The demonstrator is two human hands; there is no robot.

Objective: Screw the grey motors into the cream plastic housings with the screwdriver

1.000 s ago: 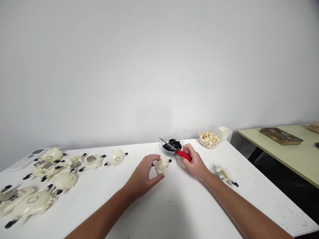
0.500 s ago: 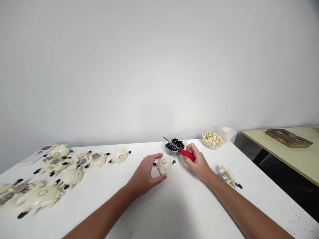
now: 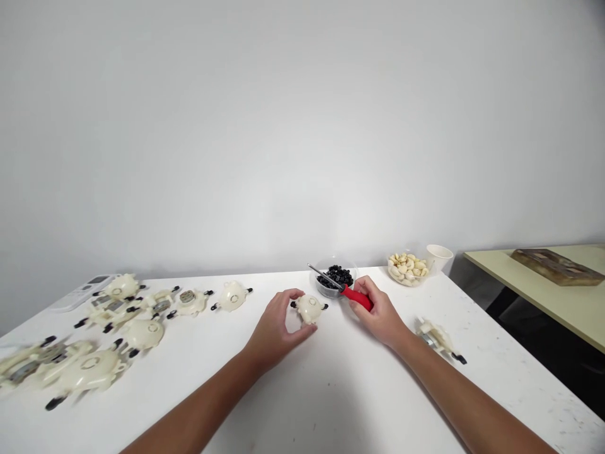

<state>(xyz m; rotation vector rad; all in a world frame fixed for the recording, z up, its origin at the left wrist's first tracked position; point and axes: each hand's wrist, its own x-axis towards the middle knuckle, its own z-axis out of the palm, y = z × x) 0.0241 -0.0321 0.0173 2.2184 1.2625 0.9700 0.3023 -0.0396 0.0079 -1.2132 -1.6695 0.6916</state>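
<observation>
My left hand is closed around a round cream plastic housing, thumb along its near edge and fingers at its far left side. This domed housing has black-tipped lugs on both sides and rests on or just above the white table. A screwdriver with a red handle is gripped in my right hand. Its metal shaft points up and left, passing in front of a clear bowl of small black parts. Under my right forearm's outer side lies another cream housing, tipped so a metal part shows.
Several cream housings with black tips lie across the left of the table, near a white remote-like device. At the back right stand a bowl of cream pieces and a white cup. Beyond a gap, a greenish table bears a brown block.
The housing in my left hand has turned slightly and sits closer against my fingers and thumb. The view has shifted a little left. My right hand keeps hold of the screwdriver.
</observation>
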